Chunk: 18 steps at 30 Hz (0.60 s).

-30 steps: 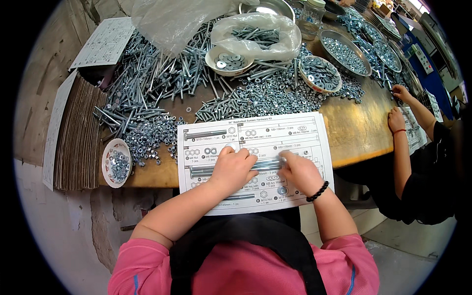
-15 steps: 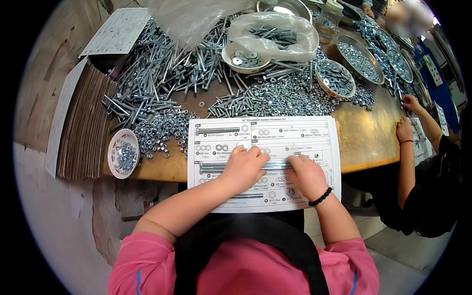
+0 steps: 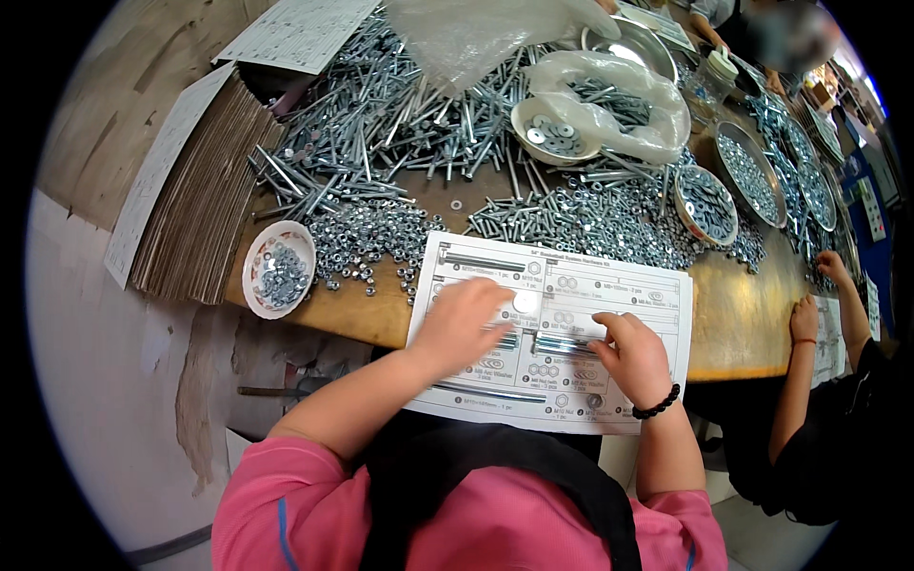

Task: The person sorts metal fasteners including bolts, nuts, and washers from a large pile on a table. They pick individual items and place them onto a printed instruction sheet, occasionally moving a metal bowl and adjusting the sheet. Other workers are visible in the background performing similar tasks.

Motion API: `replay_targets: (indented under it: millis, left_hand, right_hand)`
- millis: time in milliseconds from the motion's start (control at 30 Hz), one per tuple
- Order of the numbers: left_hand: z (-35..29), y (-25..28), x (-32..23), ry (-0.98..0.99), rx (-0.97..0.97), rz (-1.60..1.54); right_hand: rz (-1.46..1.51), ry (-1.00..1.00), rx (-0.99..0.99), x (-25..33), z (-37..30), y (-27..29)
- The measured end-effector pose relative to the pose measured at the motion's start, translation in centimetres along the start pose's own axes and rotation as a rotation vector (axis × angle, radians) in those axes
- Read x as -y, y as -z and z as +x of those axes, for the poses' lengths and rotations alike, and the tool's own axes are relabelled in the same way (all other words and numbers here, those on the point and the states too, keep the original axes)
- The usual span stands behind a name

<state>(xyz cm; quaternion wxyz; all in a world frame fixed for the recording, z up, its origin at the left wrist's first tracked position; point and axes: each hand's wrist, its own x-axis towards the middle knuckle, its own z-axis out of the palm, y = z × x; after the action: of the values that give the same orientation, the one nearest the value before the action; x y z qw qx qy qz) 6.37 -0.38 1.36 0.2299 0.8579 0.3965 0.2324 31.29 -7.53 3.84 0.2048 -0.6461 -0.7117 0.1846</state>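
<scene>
Right of centre, the right hand [image 3: 636, 360] has its grip parted at silver bolts [image 3: 562, 344] on a printed sheet [image 3: 624, 284]; the left hand [image 3: 462, 325] blurs, its grip impossible to tell.

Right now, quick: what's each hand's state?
Left hand: blurred over the printed sheet, can't tell.
Right hand: open, at the metal rods.

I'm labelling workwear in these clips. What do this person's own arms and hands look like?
Both the left hand and the right hand are ungloved, with bare forearms. A black beaded bracelet circles the right wrist; nothing shows on the left. The short sleeves are pink, each with a thin blue stripe.
</scene>
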Motion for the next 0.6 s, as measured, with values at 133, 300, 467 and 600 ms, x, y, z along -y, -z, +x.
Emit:
replay_targets:
  millis: [133,300,467,600]
  left_hand:
    - [-2.9,3.3,6.4,0.246,-0.203,0.23]
    - [-6.8,5.5,10.6,0.337,-0.156,0.479]
    - [-10.2,5.8,9.8,0.336,-0.027,0.488]
    - [-10.9,6.7,10.3,0.348,-0.186,0.312]
  right_hand:
    - [0.009,0.141,0.037,1.2,2.2,-1.5]
    - [0.014,0.38,0.047,4.4,6.4,-4.2]
    - [0.055,0.511,0.103,8.8,11.1,-8.7]
    - [0.059,0.621,0.147,12.3,13.4,-12.6]
